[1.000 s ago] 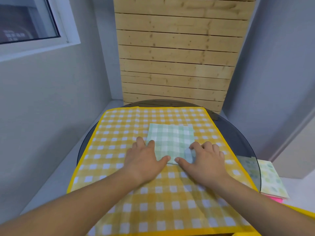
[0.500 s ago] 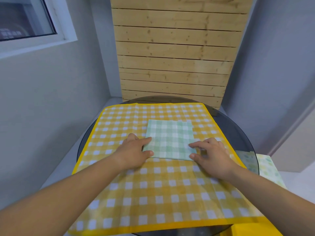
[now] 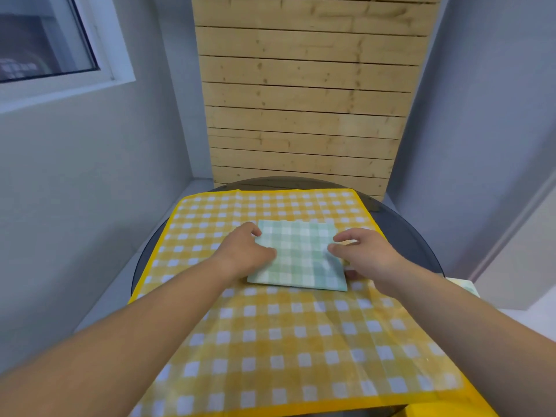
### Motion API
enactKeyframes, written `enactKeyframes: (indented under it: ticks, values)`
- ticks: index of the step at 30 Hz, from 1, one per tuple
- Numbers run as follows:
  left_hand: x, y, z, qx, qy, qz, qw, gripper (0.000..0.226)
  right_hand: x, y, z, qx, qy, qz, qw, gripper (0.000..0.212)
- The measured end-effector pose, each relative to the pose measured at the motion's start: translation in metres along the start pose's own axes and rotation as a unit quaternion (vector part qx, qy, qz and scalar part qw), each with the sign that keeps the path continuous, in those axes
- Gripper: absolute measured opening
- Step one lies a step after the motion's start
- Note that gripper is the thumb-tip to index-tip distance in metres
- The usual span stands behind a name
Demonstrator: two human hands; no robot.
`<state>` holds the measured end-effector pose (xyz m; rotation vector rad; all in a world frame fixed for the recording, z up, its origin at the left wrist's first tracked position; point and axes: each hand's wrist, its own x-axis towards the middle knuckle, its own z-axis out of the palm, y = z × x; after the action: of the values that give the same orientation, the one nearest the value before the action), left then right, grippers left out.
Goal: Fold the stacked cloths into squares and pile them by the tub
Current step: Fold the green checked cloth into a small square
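Just above frame centre, folded to a near square: green checked cloth (image 3: 298, 257), lying on top of yellow checked cloth (image 3: 270, 341), the latter spread wide over round dark glass table (image 3: 403, 230) and reaching down to the lower edge of the frame.

Left hand (image 3: 243, 254) at the green cloth's left edge: thumb laid across the top surface, fingers curled in close at the upper left corner, pinching that side.

Right hand (image 3: 367, 254) at the right edge: forefinger and thumb narrow and bent onto the upper right part, one fingertip showing from beneath near the lower right corner, gripping that side.

Right part of the green cloth blurred; raised off the yellow one or flat on it, cannot tell.

Pale patterned cloths (image 3: 464, 288) at middle right, just past the table's rim, mostly hidden by the right forearm.

Behind the table, top centre: wooden slat panel (image 3: 301, 100). Upper left: window (image 3: 45, 40).
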<state>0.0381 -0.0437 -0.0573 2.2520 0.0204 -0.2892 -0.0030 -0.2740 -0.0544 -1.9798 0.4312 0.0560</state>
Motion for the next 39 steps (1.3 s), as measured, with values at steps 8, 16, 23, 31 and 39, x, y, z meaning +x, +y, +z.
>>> enactKeyframes:
  ticks: [8, 16, 23, 31, 39]
  values:
    - [-0.003, 0.011, 0.011, -0.1, -0.009, -0.04, 0.994, 0.048, -0.007, 0.009, 0.002, 0.006, 0.013, -0.011, 1.0, 0.027]
    - [-0.023, 0.064, 0.051, -0.169, 0.047, 0.09, 0.98, 0.053, -0.025, 0.015, -0.067, -0.016, 0.115, -0.128, 0.985, 0.027]
    - [-0.056, 0.15, 0.163, -0.18, -0.033, 0.235, 0.955, 0.039, -0.048, 0.068, -0.19, 0.003, 0.208, -0.118, 0.971, 0.033]
    - [-0.071, 0.216, 0.346, -0.123, -0.045, 0.236, 0.963, 0.071, -0.054, 0.168, -0.305, -0.054, 0.249, -0.04, 0.966, 0.041]
    - [-0.047, 0.175, 0.449, -0.095, 0.009, 0.109, 0.989, 0.068, 0.0, 0.262, -0.296, -0.069, 0.176, 0.013, 0.982, 0.046]
